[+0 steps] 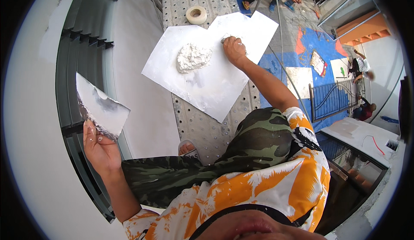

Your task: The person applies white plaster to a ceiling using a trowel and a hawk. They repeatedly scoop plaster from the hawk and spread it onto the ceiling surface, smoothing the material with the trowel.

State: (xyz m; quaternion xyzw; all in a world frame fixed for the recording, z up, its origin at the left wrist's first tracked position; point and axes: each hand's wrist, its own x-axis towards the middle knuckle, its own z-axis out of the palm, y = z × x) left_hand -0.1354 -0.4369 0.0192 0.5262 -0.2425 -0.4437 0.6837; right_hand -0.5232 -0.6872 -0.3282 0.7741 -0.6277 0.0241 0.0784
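My left hand (102,148) grips a broken piece of white board (103,106) by its lower edge, tilted up beside the wall. Grey smears and a rough, crumbly edge show on the piece. My right hand (235,50) is closed and pressed down at the far right part of a white sheet (207,91). A little white paste shows around its fingers; what they hold is hidden. To the left of that hand, a heap of thick white paste (193,58) sits on the sheet, with a faint grey smear below it.
The sheet lies on a perforated metal plank (196,1), where a roll of white tape (196,14) sits beyond it. Dark louvres (86,20) line the left wall. Far below on the right are blue tarps (321,46), a metal gate (334,100), thin poles and several people.
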